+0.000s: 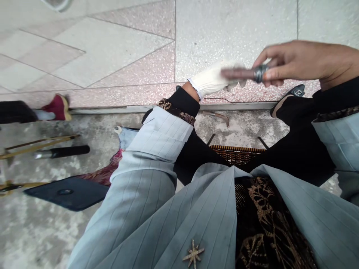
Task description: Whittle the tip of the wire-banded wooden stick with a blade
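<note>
My right hand (297, 61) is bare and closed around a brown, stick-like tool (238, 73) with a grey wrapped band near my fingers. The tool is smeared by motion, so its exact kind does not show. It points left, over my left hand (211, 80), which wears a white knitted glove. The gloved fingers are blurred and partly covered by the tool. Whether the left hand grips anything, or the tool touches the glove, I cannot tell. Both hands are above the tiled ledge, in front of my knees.
Below the step edge (112, 109), a rusty bent metal piece (217, 115) lies on the concrete. A woven chair seat (238, 155) shows between my legs. On the left are a black cylinder (70, 151), a dark blue flat panel (70, 192) and another person's red shoe (57, 107).
</note>
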`<state>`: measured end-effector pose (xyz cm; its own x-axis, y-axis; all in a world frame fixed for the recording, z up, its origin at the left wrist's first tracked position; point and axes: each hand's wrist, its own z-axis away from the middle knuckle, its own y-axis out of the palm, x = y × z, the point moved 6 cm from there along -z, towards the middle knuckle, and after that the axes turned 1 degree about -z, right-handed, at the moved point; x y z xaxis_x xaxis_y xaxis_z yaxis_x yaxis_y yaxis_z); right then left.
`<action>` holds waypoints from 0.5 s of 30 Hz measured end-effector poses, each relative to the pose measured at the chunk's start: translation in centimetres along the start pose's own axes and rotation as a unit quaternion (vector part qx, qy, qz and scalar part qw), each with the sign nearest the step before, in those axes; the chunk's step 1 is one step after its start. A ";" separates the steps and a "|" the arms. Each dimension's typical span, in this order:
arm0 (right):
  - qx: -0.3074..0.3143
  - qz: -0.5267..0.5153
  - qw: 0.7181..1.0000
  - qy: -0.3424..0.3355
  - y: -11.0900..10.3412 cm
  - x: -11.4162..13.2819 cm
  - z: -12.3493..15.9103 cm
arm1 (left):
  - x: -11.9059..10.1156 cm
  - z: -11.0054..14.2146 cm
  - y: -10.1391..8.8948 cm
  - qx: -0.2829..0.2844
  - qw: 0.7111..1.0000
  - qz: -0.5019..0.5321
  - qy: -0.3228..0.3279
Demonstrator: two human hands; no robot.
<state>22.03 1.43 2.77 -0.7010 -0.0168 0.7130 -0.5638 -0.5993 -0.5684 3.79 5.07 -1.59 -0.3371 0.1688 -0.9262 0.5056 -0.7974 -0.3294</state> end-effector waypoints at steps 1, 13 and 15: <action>-0.071 -0.039 0.997 0.003 -0.7 0.5 0.4 | -0.1 0.0 0.2 -0.001 1.000 0.018 0.006; -0.119 0.155 0.968 0.157 -0.1 -1.6 -1.7 | -0.9 -0.2 2.3 0.061 0.968 -0.240 0.043; -0.051 0.174 0.973 0.143 0.4 -2.1 -1.8 | -0.8 0.0 1.9 0.064 0.967 -0.243 0.037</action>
<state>22.51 2.66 0.27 -0.9418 0.0283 0.3349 -0.3010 -0.5141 -0.8032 5.04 3.37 -1.48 -0.4498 0.5794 -0.6797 0.1977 -0.6776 -0.7084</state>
